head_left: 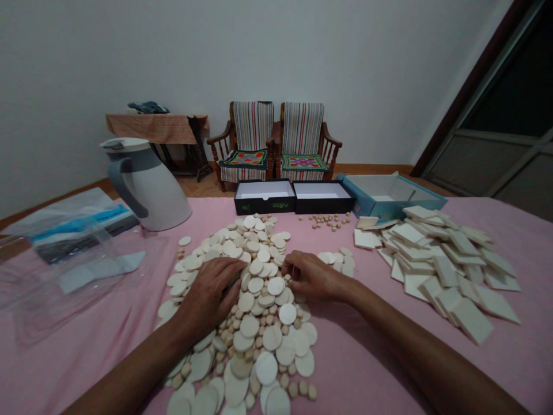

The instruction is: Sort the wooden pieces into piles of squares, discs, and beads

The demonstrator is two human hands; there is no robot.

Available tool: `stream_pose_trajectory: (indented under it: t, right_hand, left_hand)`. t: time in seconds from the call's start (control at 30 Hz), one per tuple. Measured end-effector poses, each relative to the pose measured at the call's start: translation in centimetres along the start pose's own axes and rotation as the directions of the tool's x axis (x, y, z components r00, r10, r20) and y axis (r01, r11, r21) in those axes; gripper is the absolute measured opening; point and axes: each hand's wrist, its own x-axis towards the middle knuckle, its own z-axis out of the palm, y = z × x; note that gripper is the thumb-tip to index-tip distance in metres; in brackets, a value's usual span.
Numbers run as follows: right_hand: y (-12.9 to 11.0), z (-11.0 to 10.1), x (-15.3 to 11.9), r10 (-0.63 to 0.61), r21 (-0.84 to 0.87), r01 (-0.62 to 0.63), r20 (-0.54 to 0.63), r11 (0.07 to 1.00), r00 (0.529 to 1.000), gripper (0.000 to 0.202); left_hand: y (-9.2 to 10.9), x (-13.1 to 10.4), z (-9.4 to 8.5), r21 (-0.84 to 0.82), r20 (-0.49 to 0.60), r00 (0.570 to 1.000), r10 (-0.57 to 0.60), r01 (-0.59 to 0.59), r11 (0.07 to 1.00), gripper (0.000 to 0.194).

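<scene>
Presently, pale discs [272,338] and small wooden pieces [311,392] lie heaped on pink cloth [349,369]. Left hand [211,288] rests on the heap, right hand [313,275] at its right edge, fingers bent; whether either grasps anything cannot be determined.

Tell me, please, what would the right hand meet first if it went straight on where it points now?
Most likely the pale round discs just ahead of the fingertips of the right hand; depth is unclear, so it may already touch them.
</scene>
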Motion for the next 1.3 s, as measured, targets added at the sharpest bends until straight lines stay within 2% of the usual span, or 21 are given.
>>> stream_pose_trajectory:
  t: [0.2, 0.33, 0.43, 0.5, 0.57, 0.63, 0.7, 0.8, 0.87, 0.93, 1.13, 1.3]
  right_hand:
    - [0.6, 0.3, 0.1, -0.019, -0.035, 0.017, -0.045, 0.999, 0.999, 0.021]
    - [2.3, -0.2, 0.4, 0.077, -0.133, -0.103, -0.188, 0.986, 0.979, 0.021]
    - [3.9, -0.4, 0.3, 0.153, -0.235, -0.233, -0.315, 0.944, 0.937, 0.017]
    - [4.7, -0.5, 0.2, 0.17, -0.246, -0.295, -0.427, 0.923, 0.888, 0.016]
    - [5.1, -0.5, 0.2, 0.152, -0.217, -0.308, -0.533, 0.926, 0.833, 0.022]
    - [5.0, -0.7, 0.3, 0.115, -0.197, -0.265, -0.557, 0.944, 0.823, 0.029]
    - [4.4, -0.7, 0.5, 0.096, -0.19, -0.207, -0.472, 0.96, 0.877, 0.026]
    - [3.0, -0.7, 0.5, 0.113, -0.147, -0.149, -0.227, 0.978, 0.967, 0.019]
    - [2.0, -0.7, 0.2, 0.123, -0.121, -0.132, -0.078, 0.984, 0.989, 0.02]
    - [1.6, -0.8, -0.2, 0.111, -0.128, -0.108, 0.011, 0.986, 0.994, 0.026]
    - [2.0, -1.2, -1.1, 0.042, -0.216, -0.022, 0.085, 0.976, 0.996, 0.024]
    - [1.2, -1.3, -1.1, 0.067, -0.315, -0.036, 0.088, 0.949, 0.994, 0.024]
  left_hand:
    - [0.0, 0.1, 0.0, -0.001, 0.004, 1.0, 0.007, -0.007, 1.0, 0.024]
    - [-0.1, 0.0, 0.0, -0.006, 0.006, 1.0, 0.012, -0.012, 1.0, 0.024]
    - [-0.1, 0.0, 0.0, -0.008, -0.001, 1.0, 0.014, -0.014, 1.0, 0.025]
    - [-0.1, 0.0, 0.0, -0.007, -0.003, 1.0, 0.011, -0.011, 1.0, 0.025]
    - [-0.1, 0.0, 0.0, -0.006, -0.001, 1.0, 0.009, -0.009, 1.0, 0.025]
    - [-0.1, 0.0, 0.1, -0.006, 0.002, 1.0, 0.009, -0.009, 1.0, 0.025]
    - [-0.2, 0.0, 0.2, -0.004, 0.007, 1.0, 0.007, -0.007, 1.0, 0.025]
    - [-0.3, 0.0, 0.2, -0.001, 0.007, 1.0, 0.004, -0.004, 1.0, 0.025]
    - [-0.3, 0.0, 0.2, -0.001, 0.002, 1.0, 0.004, -0.004, 1.0, 0.025]
    - [-0.2, 0.0, 0.2, -0.006, 0.004, 1.0, 0.005, -0.005, 1.0, 0.026]
    - [0.0, 0.0, 0.0, -0.015, 0.006, 1.0, -0.003, 0.003, 1.0, 0.025]
    - [0.1, 0.1, 0.0, -0.008, -0.003, 1.0, -0.01, 0.01, 1.0, 0.025]
